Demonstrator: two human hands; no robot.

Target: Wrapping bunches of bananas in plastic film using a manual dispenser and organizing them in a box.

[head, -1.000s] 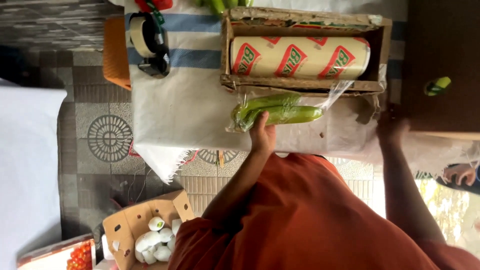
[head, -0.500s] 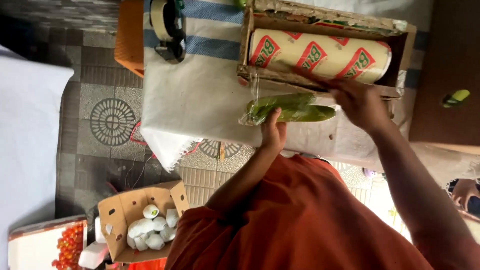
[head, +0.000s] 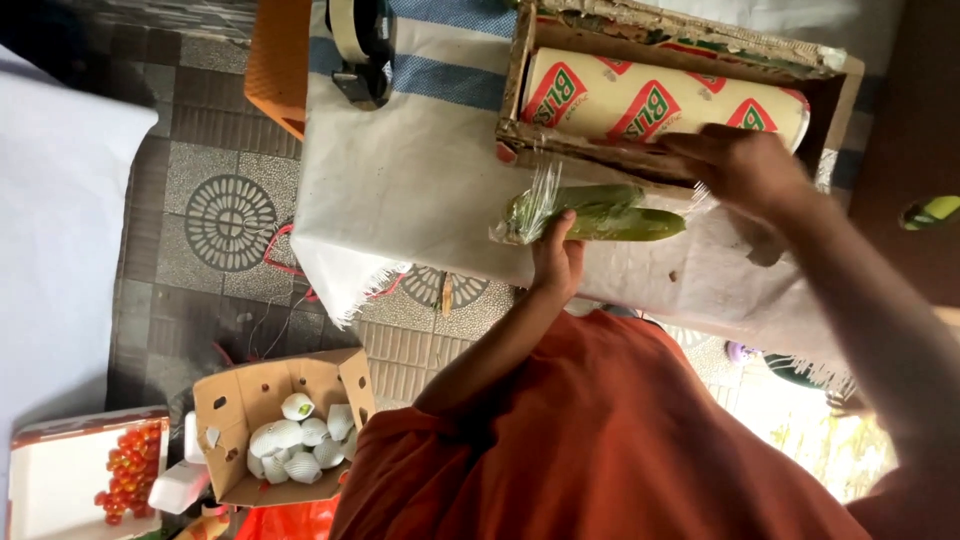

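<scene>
— Where is the left hand [head: 556,262]?

— Near the table's [head: 420,190] front edge; its fingers are pressed against the green vegetables [head: 600,212], which lie in clear film just in front of the wooden box [head: 515,95]; whether the fingers close around them cannot be told.

— And the right hand [head: 745,165]?

— Over the box's front wall, fingers curled at the film by the printed roll [head: 660,100]; a firm pinch cannot be made out.

— What else shows?

— A tape dispenser [head: 362,45] at the table's far left; a carton of white cups [head: 290,435] on the floor.
</scene>
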